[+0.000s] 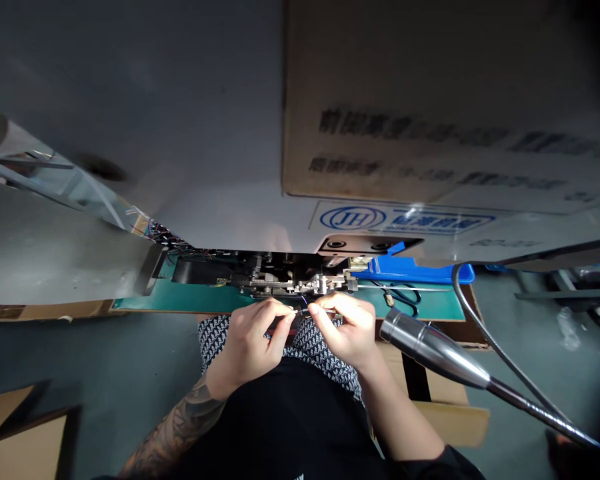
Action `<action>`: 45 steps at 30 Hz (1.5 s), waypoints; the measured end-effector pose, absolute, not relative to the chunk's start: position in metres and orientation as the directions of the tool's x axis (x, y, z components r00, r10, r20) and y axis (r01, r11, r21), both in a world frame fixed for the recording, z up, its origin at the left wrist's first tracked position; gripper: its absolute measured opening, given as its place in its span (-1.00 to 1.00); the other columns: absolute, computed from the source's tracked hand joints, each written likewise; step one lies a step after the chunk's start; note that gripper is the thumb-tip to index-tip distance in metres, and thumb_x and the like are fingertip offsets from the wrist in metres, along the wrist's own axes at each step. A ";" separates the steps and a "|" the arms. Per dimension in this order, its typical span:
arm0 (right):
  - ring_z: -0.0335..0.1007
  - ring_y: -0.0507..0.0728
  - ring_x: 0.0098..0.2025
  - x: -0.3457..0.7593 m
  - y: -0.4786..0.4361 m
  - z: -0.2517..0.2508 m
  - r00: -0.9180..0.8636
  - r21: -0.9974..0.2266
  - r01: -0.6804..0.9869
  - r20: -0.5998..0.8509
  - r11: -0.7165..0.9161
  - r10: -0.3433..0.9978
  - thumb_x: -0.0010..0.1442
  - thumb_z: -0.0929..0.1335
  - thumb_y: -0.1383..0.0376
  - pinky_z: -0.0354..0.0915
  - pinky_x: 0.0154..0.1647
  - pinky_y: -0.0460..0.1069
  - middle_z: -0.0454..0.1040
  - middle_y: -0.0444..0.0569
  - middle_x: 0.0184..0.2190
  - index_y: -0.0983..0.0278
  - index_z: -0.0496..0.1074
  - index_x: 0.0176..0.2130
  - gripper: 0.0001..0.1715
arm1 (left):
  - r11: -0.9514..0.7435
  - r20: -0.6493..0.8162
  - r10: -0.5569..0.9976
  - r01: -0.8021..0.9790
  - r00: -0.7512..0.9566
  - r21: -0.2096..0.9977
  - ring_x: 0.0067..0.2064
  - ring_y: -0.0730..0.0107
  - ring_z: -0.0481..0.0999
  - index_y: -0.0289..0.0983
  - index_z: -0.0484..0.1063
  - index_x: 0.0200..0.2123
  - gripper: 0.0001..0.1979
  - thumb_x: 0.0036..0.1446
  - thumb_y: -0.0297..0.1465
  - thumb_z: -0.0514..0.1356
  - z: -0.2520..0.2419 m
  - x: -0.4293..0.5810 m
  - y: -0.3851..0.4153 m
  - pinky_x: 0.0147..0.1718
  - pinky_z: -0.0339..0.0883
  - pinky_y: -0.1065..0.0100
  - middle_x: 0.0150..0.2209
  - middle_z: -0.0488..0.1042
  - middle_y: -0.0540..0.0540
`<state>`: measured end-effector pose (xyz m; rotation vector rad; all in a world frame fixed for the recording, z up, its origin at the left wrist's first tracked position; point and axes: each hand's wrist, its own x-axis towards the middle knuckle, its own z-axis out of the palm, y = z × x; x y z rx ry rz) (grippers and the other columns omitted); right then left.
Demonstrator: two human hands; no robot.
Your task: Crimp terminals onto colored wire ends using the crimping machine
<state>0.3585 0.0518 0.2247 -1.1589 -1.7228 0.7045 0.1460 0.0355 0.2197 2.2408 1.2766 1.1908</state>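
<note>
"Doing what just now?"

"Handling a thin wire-like piece (303, 311) by fingertip, just on the near side of the metal mechanism (323, 285)."

"Gripped how?"

"Pinched between thumb and forefinger of the left hand (253, 335), and likewise of the right hand (347, 328), both closed on it. Too small to make out the ends, or to tell how firmly held."

"And around?"

"Right of the mechanism, scissors (409, 301); right and on the near side of it, a gooseneck lamp (430, 347). Left of it, a tangle of wires (165, 235)."

"Calling for what next?"

"Probably for a steady pinch and small finger movements, without snagging on the mechanism."
</note>
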 end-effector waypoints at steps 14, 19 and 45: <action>0.25 0.03 -0.65 0.337 0.049 0.225 0.147 -0.983 0.185 0.044 0.017 0.988 0.35 0.52 0.14 0.21 -0.62 -0.03 0.44 -0.16 -0.67 0.24 0.58 -0.51 -0.57 | -0.521 0.517 0.830 0.623 0.210 0.584 -0.42 0.43 0.60 -0.25 0.52 -0.14 -0.91 0.40 -0.55 0.26 0.219 0.155 0.039 -0.38 0.48 0.36 -0.31 0.66 -0.04; 0.20 -0.01 -0.69 0.333 0.051 0.233 0.106 -0.991 0.011 -0.135 -0.137 0.985 0.32 0.55 0.07 0.20 -0.64 -0.06 0.39 -0.16 -0.71 0.26 0.54 -0.57 -0.48 | -0.518 0.528 0.825 0.645 0.202 0.562 -0.40 0.40 0.62 -0.25 0.50 -0.17 -0.90 0.39 -0.55 0.27 0.218 0.154 0.038 -0.36 0.49 0.35 -0.33 0.65 -0.03; 0.38 0.06 -0.63 0.349 0.048 0.229 -0.063 -0.986 0.052 -0.161 -0.158 0.985 0.32 0.56 0.06 0.38 -0.63 -0.04 0.54 -0.08 -0.62 0.28 0.74 -0.34 -0.65 | -0.539 0.486 0.833 0.589 0.264 0.603 -0.36 0.37 0.66 -0.26 0.52 -0.19 -0.91 0.38 -0.55 0.28 0.221 0.148 0.034 -0.33 0.49 0.35 -0.35 0.65 -0.03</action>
